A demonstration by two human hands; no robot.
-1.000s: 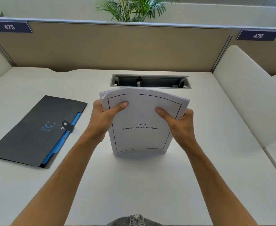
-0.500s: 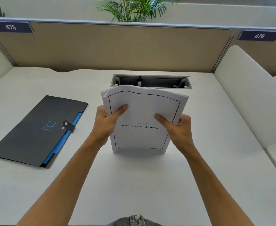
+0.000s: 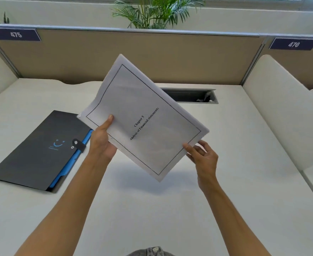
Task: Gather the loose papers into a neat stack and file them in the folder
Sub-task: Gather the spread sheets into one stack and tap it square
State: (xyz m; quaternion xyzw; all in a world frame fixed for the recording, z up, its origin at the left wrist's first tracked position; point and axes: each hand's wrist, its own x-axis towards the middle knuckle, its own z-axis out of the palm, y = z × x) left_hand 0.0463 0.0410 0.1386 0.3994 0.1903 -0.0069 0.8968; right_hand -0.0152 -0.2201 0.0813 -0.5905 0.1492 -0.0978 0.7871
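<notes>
You have the stack of white printed papers (image 3: 142,117) lifted clear of the white desk (image 3: 152,209), turned so one corner points down and another points up toward the tan partition (image 3: 133,58). Its top sheet carries a thin black border and the title "Chapter 5, Analysis of Financial statements", now running diagonally. The stack throws a soft shadow on the desk beneath it.

Your left hand (image 3: 102,143) grasps the stack at its near-left edge, thumb pressed flat on the front sheet and the other fingers hidden behind the paper. Your right hand (image 3: 203,157) sits at the near-right edge, close to the right corner: the thumb tip touches the front of the page, while the fingers behind it look loosely spread and relaxed, not clenched round the paper.

The dark grey flat folder (image 3: 37,150) lies on the desk to the left, well apart from the stack except where the papers' left corner overlaps it in view. It is printed with a small blue smile mark, has a black snap tab at its right edge, and shows a blue inner layer along that side.

Farther back, a grey recessed cable tray (image 3: 192,96) sits in the desk, partly hidden by the papers. Number plates 475 (image 3: 16,34) and 476 (image 3: 293,44) hang on the partition, with a green palm plant (image 3: 155,12) behind it.
</notes>
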